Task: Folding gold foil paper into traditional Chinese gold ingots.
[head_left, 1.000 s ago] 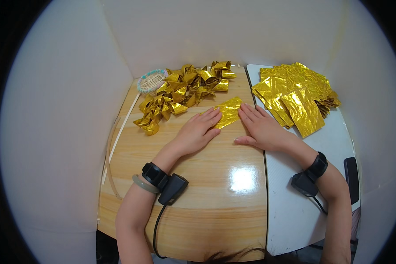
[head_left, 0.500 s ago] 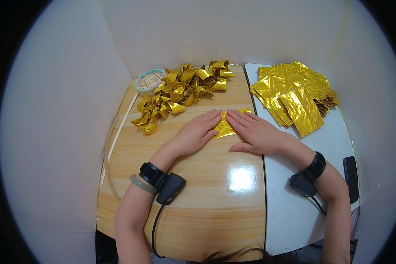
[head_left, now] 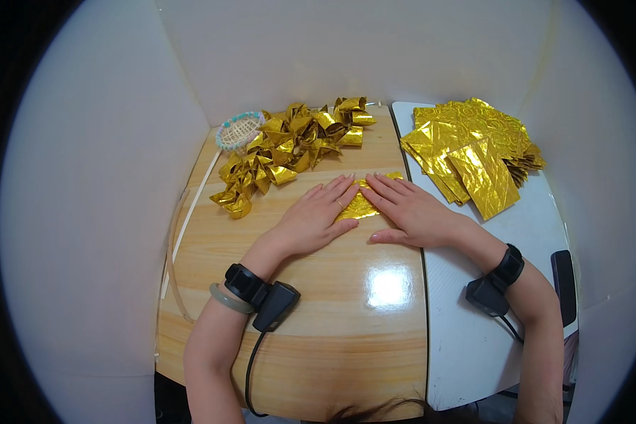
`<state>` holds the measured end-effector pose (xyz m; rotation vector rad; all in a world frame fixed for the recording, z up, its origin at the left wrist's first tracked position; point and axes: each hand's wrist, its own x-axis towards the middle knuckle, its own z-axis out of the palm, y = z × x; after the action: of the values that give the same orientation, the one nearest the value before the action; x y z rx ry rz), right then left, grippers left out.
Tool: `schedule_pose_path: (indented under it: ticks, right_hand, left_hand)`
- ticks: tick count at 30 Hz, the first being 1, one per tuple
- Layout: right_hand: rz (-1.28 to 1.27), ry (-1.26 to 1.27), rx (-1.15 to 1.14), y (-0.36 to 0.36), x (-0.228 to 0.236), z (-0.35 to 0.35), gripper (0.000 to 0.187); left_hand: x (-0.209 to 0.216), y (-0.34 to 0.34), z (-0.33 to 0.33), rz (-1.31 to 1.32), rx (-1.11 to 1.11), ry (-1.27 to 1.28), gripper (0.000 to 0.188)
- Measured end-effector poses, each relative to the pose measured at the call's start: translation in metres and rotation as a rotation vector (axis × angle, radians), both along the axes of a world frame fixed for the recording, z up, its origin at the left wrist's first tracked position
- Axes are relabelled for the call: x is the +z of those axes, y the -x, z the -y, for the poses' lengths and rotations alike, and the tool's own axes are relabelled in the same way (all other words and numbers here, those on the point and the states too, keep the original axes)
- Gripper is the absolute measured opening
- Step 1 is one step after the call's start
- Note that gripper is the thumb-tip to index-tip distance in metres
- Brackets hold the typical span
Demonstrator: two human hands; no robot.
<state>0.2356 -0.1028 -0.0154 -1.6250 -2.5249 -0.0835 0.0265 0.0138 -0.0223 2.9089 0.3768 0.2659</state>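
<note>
A sheet of gold foil paper point(head_left: 361, 206) lies on the wooden tabletop, partly covered by both hands. My left hand point(head_left: 318, 218) rests flat on its left part, fingers stretched out and the thumb along the near edge. Flat on its right part lies my right hand point(head_left: 417, 212), fingers extended, with the thumb apart on the wood. The two sets of fingertips almost meet near the far edge. Beyond my left hand sit several folded gold paper pieces point(head_left: 300, 138) in a loose heap. A stack of flat gold foil sheets point(head_left: 473, 141) lies past my right hand.
A round woven tray point(head_left: 240, 131) with a beaded rim stands at the back left of the wooden board point(head_left: 318, 297). The white table point(head_left: 466, 339) adjoins on the right, with a dark phone-like object point(head_left: 563, 288) at its edge. Pale walls enclose three sides.
My left hand has shifted slightly left and its thumb has moved outward along the paper's near edge. My right hand stays in nearly the same place.
</note>
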Motion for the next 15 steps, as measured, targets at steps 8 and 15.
schedule_pose_path:
  ticks: [8, 15]
  right_hand:
    - [-0.202, -0.083, 0.019, -0.008, 0.000, -0.008, 0.063]
    - [-0.279, -0.189, 0.056, -0.010, -0.003, -0.009, 0.046]
  left_hand:
    - [0.006, 0.002, -0.004, 0.182, -0.020, -0.109, 0.048]
    - [0.014, 0.004, 0.005, 0.265, -0.083, -0.153, 0.028]
